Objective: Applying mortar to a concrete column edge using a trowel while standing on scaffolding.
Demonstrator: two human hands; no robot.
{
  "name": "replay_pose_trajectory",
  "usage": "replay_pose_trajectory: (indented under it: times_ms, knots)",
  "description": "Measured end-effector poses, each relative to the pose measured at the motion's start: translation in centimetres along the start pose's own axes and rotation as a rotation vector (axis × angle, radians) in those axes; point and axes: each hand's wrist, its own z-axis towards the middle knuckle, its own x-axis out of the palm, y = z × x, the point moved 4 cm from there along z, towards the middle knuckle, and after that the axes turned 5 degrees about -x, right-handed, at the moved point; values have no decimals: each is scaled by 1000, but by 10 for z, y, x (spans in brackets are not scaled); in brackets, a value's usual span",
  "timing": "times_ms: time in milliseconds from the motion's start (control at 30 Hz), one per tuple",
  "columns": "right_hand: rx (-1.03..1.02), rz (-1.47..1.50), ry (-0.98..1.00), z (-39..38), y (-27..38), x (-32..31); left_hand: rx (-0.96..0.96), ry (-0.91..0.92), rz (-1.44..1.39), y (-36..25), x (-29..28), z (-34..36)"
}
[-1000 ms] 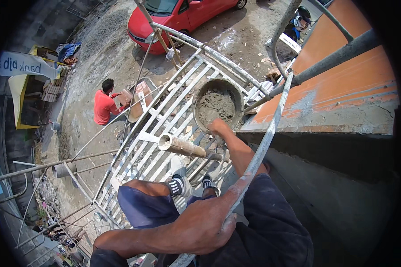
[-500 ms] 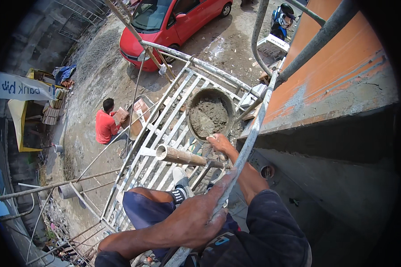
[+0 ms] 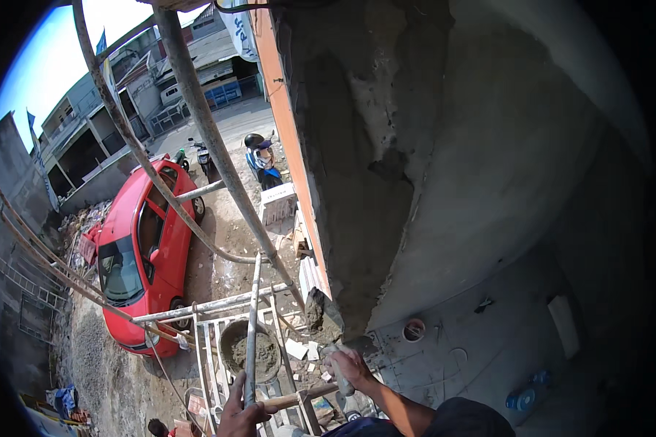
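My right hand (image 3: 351, 368) is closed around the handle of a trowel (image 3: 334, 317). A lump of wet grey mortar (image 3: 315, 309) sits on its blade, beside the lower end of the partly plastered wall (image 3: 357, 240). My left hand (image 3: 242, 414) is wrapped round a slanting metal scaffold pole (image 3: 253, 328) at the lower middle. Left of the trowel, behind that pole, a round bucket (image 3: 224, 342) holds more grey mortar. It rests on the slatted scaffold platform (image 3: 210, 379).
Scaffold tubes (image 3: 204, 124) rise at the left. An orange wall edge (image 3: 288, 116) borders the plastered face. Below are a red car (image 3: 142, 247), a parked motorbike (image 3: 262, 160) and a small pail (image 3: 413, 330). A person's head (image 3: 157, 427) shows at the lower edge.
My view has swung up and right toward the wall. My right hand has moved from the bucket's rim toward the wall, with mortar on the trowel. The left hand still holds the pole.
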Motion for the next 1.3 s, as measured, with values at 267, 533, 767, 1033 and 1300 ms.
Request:
replay_pose_trajectory:
  times_ms: [267,533,767,1033,1300]
  knots:
    - [-1175,230,-434,-20,274,37,-293,-19,-434,-72,2,-14]
    - [-1818,29,-805,59,401,56,-257,-22,-324,-65,-1,-2]
    - [-1333,-758,-539,90,292,32,-298,-26,-56,-85,2,-13]
    - [-919,-215,-111,79,370,-10,-270,0,-367,-66,2,-8]
    - [-1129,-389,-339,150,445,21,-232,23,-159,-19,7,10]
